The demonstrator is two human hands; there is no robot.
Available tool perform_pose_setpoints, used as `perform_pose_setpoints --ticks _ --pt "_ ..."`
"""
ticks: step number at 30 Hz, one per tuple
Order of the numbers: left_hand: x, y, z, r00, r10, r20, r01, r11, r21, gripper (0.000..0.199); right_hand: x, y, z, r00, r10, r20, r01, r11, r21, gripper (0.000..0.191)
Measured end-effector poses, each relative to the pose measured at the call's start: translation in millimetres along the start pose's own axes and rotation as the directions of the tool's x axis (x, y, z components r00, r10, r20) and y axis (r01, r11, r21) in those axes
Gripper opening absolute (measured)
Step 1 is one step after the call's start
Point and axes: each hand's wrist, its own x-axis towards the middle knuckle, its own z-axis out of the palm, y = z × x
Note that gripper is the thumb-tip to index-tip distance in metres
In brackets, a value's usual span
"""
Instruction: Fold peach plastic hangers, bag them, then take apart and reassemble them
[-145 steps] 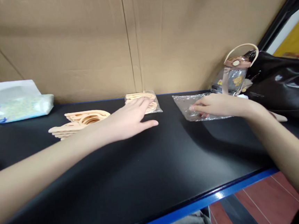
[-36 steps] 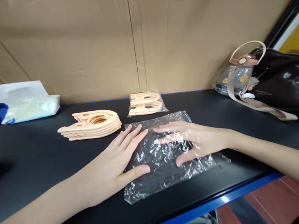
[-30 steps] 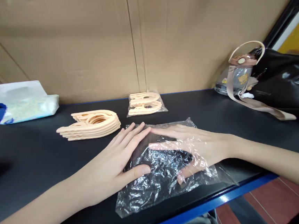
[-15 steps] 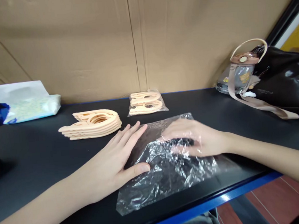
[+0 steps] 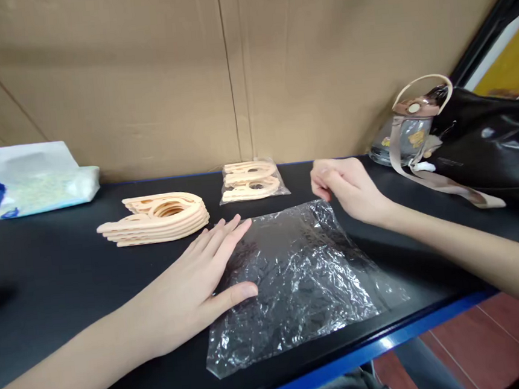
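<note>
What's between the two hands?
The clear bag, lying creased on the table, in the head view. The left hand rests flat on its left side; the right hand curls at its back right corner, grip unclear.

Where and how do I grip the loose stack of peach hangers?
I'd probably grip the loose stack of peach hangers by its rounded right end, from the right, thumb on top: it lies flat, its layers curving together there, while the left end splits into two arms. The left hand is near the rounded end.

brown wall (image 5: 140, 78), black table (image 5: 61, 272), red-tiled floor (image 5: 494, 334)
</note>
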Motion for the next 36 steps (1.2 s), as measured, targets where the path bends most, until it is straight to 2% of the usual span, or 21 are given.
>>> perform_pose_setpoints --ticks 3,6,9,12,14,18,21,25,28,32,36 --pt "0.3 -1.1 0.1 1.0 0.006 0.009 -0.006 1.0 0.008 0.073 26.8 -13.6 17.4 0.979 -0.099 0.178 0.118 0.988 -0.095 0.034" --pt "0.6 -5.0 0.8 0.999 0.043 0.011 -0.044 0.999 0.019 0.073 60.4 -29.2 46.1 0.956 -0.152 0.251 0.181 0.979 -0.097 0.017" --pt "0.0 -7.9 1.8 0.996 0.089 0.014 -0.09 0.995 0.033 0.073 90.7 -42.6 80.7 0.905 -0.195 0.377 0.248 0.964 -0.096 0.037" --pt "-1.1 -6.9 2.4 0.998 0.068 -0.001 -0.068 0.997 0.049 0.072 112.3 -53.8 111.0 0.842 -0.136 0.522 0.247 0.958 -0.148 0.066" --pt "-1.6 -5.7 2.5 0.998 0.056 -0.008 -0.056 0.997 0.047 0.073 121.8 -60.5 124.8 0.814 -0.09 0.574 0.239 0.952 -0.19 0.083" --pt "-1.3 -5.3 2.7 0.999 0.05 0.007 -0.05 0.998 0.039 0.075 131.8 -70.7 137.4 0.803 -0.069 0.592 0.26 0.934 -0.245 0.098" --pt "-1.0 -5.1 2.4 0.999 0.039 0.022 -0.04 0.998 0.047 0.077 134.3 -75.1 140.8 0.811 -0.072 0.581 0.273 0.924 -0.267 0.097" --pt "-0.4 -6.6 1.8 0.999 0.047 0.025 -0.048 0.998 0.044 0.076 134.4 -77.1 140.4 0.821 -0.103 0.561 0.308 0.908 -0.284 0.09" --pt "0.7 -12.7 2.2 0.995 0.089 0.043 -0.091 0.995 0.038 0.075 132.9 -72.8 128.2 0.835 -0.158 0.528 0.321 0.918 -0.233 0.084" --pt "1.4 -19.8 3.7 0.995 0.094 0.045 -0.097 0.994 0.051 0.074 121.8 -54.8 89.7 0.886 -0.199 0.418 0.309 0.927 -0.214 0.076" --pt "-0.1 -16.1 4.1 0.999 0.041 0.018 -0.043 0.996 0.073 0.075 89.5 -32.4 34.4 0.918 -0.139 0.372 0.265 0.912 -0.313 0.078"
